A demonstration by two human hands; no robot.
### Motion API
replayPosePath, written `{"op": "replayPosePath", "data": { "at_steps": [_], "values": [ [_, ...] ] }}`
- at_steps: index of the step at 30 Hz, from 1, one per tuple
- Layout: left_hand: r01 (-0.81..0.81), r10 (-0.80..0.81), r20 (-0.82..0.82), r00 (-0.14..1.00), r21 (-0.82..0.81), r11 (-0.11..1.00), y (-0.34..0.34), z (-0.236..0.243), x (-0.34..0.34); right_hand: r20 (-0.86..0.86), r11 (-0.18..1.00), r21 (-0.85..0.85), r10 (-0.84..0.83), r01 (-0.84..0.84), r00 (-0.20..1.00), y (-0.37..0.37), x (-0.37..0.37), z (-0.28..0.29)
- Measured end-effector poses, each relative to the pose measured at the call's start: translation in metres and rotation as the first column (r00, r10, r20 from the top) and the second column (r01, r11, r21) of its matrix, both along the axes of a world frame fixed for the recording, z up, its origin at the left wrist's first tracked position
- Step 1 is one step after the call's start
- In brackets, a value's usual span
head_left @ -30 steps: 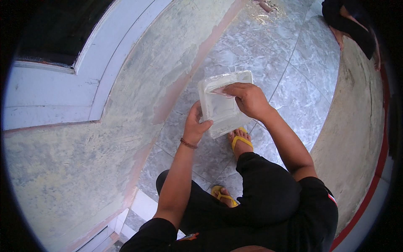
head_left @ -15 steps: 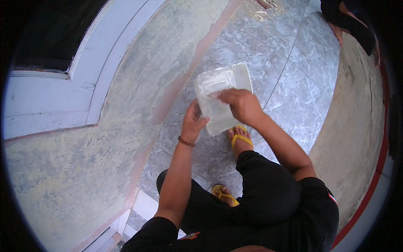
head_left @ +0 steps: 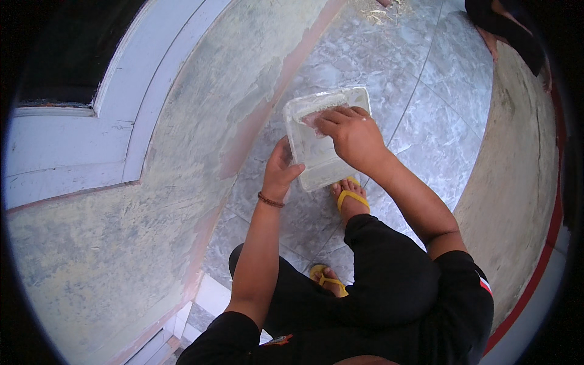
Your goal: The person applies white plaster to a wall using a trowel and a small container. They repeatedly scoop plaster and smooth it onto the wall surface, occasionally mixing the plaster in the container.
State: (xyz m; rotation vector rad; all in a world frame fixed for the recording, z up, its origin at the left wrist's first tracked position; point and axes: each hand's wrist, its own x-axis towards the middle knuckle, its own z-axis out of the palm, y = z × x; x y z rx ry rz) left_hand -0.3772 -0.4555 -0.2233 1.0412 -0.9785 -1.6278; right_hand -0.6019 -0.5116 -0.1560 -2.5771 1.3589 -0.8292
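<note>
My left hand (head_left: 281, 170) clasps the whitish tray (head_left: 319, 176) by its side, my right hand (head_left: 356, 135) pinches a pinkish piece (head_left: 311, 119) inside; shirt emblem (head_left: 280, 340) too small to read!

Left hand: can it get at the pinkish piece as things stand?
Probably not without letting go: the left hand is holding the left edge of the white tray, and the pinkish piece is over the tray, in the grip of the right hand, which partly covers it.
</note>
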Motion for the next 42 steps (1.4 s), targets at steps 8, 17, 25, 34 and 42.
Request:
{"op": "replayPosePath", "data": {
  "at_steps": [8, 17, 25, 34, 42],
  "values": [
    [0.025, -0.006, -0.171, 0.985, 0.113, 0.993, 0.006, -0.006, 0.002, 0.032, 1.000, -0.010, -0.005, 0.005, 0.999, 0.006, 0.004, 0.004],
    [-0.037, 0.054, -0.232, 0.971, 0.075, 0.996, 0.002, -0.006, 0.011, -0.117, 0.972, 0.186, 0.168, -0.145, 0.979, 0.042, 0.008, 0.004],
    [-0.102, 0.113, -0.247, 0.962, 0.058, 0.993, 0.001, 0.008, 0.002, 0.084, 0.991, 0.075, 0.107, -0.114, 0.991, 0.023, -0.007, -0.016],
    [-0.142, 0.159, -0.260, 0.952, 0.083, 0.986, 0.000, 0.014, -0.002, 0.197, 0.982, 0.165, 0.056, -0.089, 0.979, 0.034, -0.021, -0.024],
    [-0.174, 0.190, -0.296, 0.936, 0.079, 0.982, -0.002, 0.018, -0.009, 0.238, 0.940, 0.308, 0.073, -0.146, 0.968, 0.027, -0.015, -0.044]
  ]
}}
